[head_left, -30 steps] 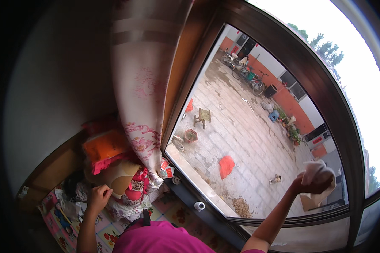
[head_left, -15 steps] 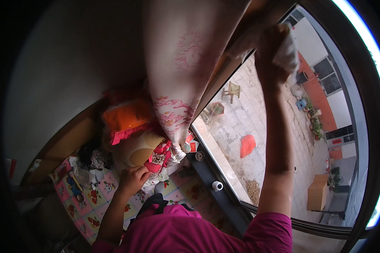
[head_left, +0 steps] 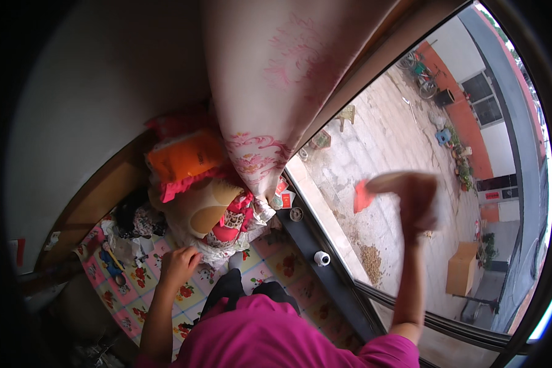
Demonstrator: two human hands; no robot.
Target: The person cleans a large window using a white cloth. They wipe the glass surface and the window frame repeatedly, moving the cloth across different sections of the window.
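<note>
Right hand clutches a pale crumpled cloth against the glass window pane, right of frame; left hand's fingers splay on the floral quilted bedding, lower left. Leaning harder might slip it.

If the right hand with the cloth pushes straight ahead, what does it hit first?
Most likely the window pane: the right hand holds a pale cloth raised against it. Depth is unclear; the cloth may already be touching the glass.

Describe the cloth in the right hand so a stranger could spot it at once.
Start at the large window pane overlooking the paved yard. Against the glass, the raised right hand grips a pale, crumpled wiping cloth. Unlike the pink flowered curtain hanging left of it, the cloth is small, plain and bunched in the fingers.
</note>
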